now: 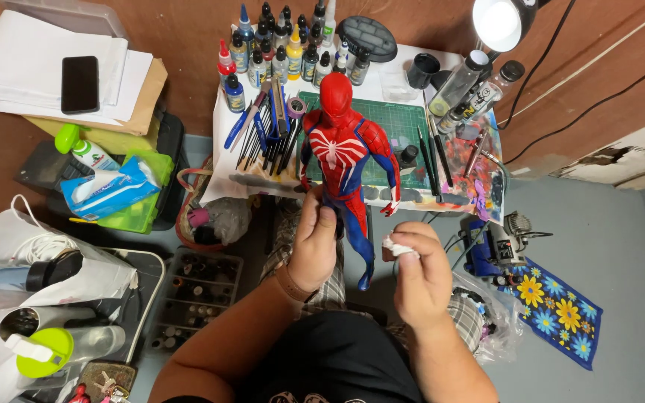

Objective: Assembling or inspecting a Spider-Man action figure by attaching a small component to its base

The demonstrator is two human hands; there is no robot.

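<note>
A red and blue superhero figure [342, 149] with a white spider mark on its chest is held upright over my lap. My left hand [313, 242] grips it around the upper legs. Its lower leg and foot point down between my two hands. My right hand [417, 272] is closed on a small white wad [397, 245], like a wipe or putty, just right of the figure's leg and apart from it.
Behind the figure a small white table carries a green cutting mat [397, 130], many paint bottles [281, 52], brushes [266, 138] and a lamp [498, 22]. A wet-wipe pack [106, 190], bags, a phone on papers [80, 83], a compartment box [195, 295] and a small compressor [494, 242] lie around.
</note>
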